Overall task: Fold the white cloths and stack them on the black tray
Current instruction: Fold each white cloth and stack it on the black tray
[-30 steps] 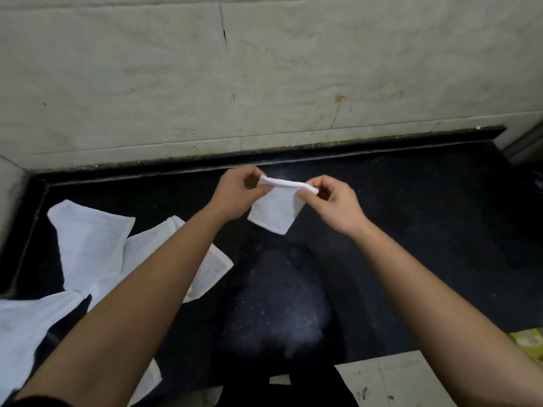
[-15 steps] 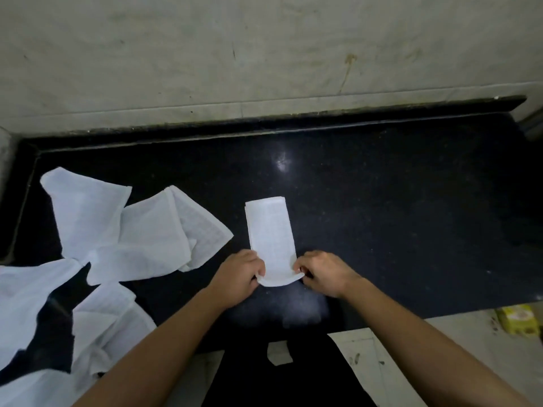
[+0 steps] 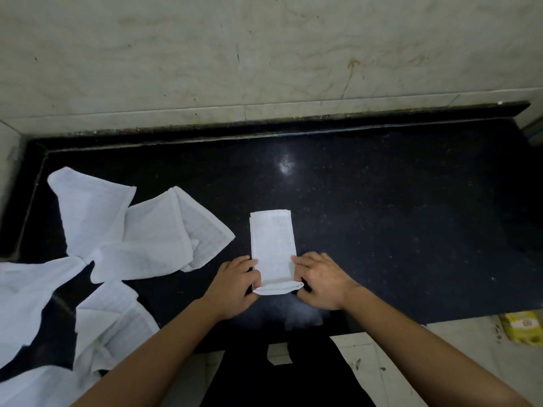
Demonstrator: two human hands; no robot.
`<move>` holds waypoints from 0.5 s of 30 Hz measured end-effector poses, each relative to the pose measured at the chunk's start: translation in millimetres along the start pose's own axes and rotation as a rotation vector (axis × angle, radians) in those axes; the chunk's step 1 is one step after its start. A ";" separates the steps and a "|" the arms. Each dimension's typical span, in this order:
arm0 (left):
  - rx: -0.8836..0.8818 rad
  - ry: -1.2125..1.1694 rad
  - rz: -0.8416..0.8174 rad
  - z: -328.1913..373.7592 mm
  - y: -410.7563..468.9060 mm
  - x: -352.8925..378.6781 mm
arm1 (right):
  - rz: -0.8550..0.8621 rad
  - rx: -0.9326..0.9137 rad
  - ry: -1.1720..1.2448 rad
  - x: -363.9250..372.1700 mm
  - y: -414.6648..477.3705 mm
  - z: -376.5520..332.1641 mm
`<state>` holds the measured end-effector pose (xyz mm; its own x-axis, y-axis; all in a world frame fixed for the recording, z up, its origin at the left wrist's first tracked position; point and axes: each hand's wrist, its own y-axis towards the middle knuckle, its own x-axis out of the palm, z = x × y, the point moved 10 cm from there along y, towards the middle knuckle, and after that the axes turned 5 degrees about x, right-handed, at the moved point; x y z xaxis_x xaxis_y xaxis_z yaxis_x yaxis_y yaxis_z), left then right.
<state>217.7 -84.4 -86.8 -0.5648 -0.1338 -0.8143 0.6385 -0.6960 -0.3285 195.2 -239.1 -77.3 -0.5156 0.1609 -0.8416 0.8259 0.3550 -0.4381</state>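
White waffle-textured cloth strip (image 3: 273,248) lies on speckled black stone counter (image 3: 382,215); left hand (image 3: 235,284) and right hand (image 3: 321,282) pinch its rolled near end.

Left hand (image 3: 236,284), right hand (image 3: 321,282) — fingers curled inward, pinching.

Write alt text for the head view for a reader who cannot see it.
Two bare hands, left hand and right hand, pinch the near end of a narrow folded white cloth strip lying on a glossy black stone counter. Loose unfolded white cloths sprawl at the left, below a pale marble wall.
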 end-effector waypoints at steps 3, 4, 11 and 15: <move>-0.041 -0.064 -0.071 -2.4 0.4 -3.2 | 0.014 -0.004 0.072 -7.8 0.5 -1.3; -0.066 -0.112 -0.076 -5.1 2.2 -7.8 | -0.002 0.027 0.135 -9.5 2.9 3.3; -0.488 -0.617 0.319 -58.4 20.4 -46.9 | 0.208 0.473 0.986 -24.0 35.5 63.2; -0.670 -0.801 0.437 -76.0 36.0 -44.1 | 0.272 0.598 1.153 -21.7 63.7 83.3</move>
<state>305.3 -49.9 -99.1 -0.2432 -0.8537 -0.4605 0.8787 0.0071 -0.4773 278.1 -296.7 -113.3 0.0291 0.9517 -0.3056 0.7525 -0.2221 -0.6200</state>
